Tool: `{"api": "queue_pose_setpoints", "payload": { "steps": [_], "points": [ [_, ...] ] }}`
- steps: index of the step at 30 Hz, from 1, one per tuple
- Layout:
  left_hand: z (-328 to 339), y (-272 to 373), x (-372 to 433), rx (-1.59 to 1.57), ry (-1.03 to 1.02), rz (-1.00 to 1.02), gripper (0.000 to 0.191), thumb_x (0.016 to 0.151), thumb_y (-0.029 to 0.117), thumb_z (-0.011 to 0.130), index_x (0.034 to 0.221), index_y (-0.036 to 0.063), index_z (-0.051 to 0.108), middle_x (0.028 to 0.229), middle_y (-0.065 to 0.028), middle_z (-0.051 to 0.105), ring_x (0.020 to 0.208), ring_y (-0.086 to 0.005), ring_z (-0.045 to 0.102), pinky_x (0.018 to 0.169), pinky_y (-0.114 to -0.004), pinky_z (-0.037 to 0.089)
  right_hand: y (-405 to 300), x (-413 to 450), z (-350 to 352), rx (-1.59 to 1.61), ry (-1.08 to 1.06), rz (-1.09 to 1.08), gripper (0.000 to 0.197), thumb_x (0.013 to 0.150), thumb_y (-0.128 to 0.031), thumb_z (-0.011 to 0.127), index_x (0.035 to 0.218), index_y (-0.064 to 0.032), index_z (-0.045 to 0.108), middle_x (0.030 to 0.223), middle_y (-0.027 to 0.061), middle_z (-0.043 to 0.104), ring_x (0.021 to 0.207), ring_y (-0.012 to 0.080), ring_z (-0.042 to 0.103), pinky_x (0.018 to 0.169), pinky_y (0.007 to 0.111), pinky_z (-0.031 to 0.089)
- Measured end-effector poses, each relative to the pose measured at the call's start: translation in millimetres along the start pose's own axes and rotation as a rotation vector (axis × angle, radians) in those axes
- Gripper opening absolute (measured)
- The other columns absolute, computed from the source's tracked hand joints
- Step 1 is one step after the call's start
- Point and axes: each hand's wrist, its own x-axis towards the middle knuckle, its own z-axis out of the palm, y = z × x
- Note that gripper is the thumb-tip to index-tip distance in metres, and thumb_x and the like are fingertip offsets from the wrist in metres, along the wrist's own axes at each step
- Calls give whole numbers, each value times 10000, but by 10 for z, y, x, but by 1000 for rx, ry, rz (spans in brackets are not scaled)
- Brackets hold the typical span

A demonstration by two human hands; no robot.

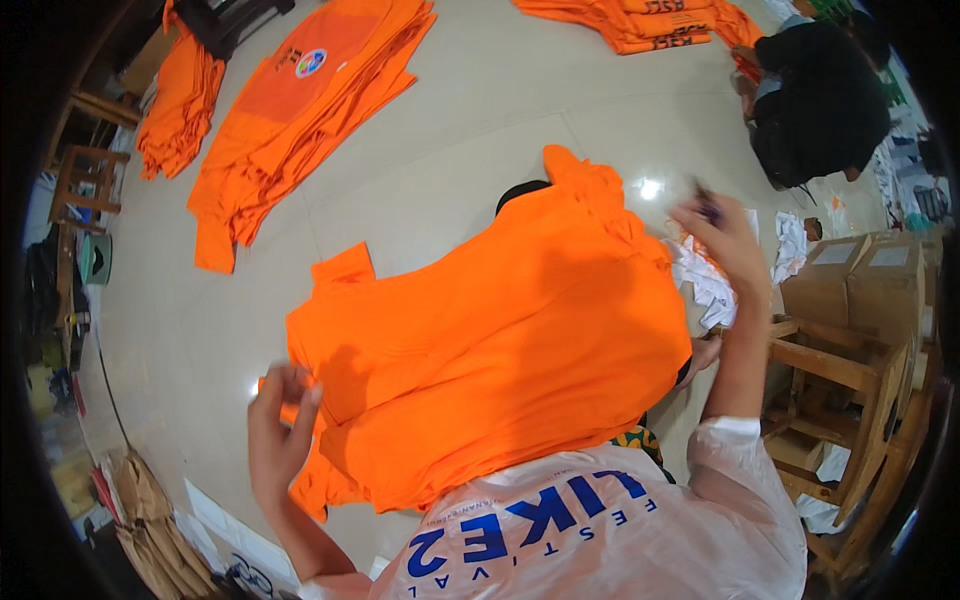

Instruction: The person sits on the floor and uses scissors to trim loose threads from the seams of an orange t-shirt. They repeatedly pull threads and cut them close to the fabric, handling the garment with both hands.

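Observation:
An orange shirt (450,337) is spread over my lap, with its bunched end at the upper right and a sleeve poking out at the upper left. My left hand (285,420) is raised at the garment's left edge. Its thumb and fingers are curled towards each other, and whether a thread or fold is between them is too blurred to tell. Out past the shirt's right side, my right hand (720,236) grips a small dark tool (706,206). Motion blur hides what kind of tool it is.
Stacked orange shirts (300,112) lie on the tiled floor, with more folded orange shirts (667,26) at the back. A person in black (821,101) crouches at the upper right. White cloth scraps (705,281), cardboard boxes (862,281) and a wooden stool (832,360) stand on my right.

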Motion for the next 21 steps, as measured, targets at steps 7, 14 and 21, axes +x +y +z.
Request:
{"api": "queue_pose_setpoints", "payload": {
  "steps": [7,14,21],
  "points": [
    [1379,688,1703,115,-346,354,496,1041,367,604,1366,-5,554,1357,-195,628,1289,-322,581,1069,-433,473,33,805,1074,-340,-303,155,356,805,-315,829,863,3,679,794,112,696,744,232,654,713,363,529],
    [2672,889,2435,-174,-152,403,563,1013,403,649,1347,-45,569,1158,-176,630,1045,-257,594,943,-380,491,158,577,1083,88,-201,22,156,866,-136,761,875,-7,675,762,32,636,716,123,584,673,297,488],
    [2507,1182,2375,-407,-52,457,162,981,118,679,1048,-29,666,962,-92,654,791,-172,613,777,-304,513,9,435,1052,186,-205,-5,115,907,-111,719,904,-2,682,773,3,622,728,84,558,682,260,480]
  ]
}}
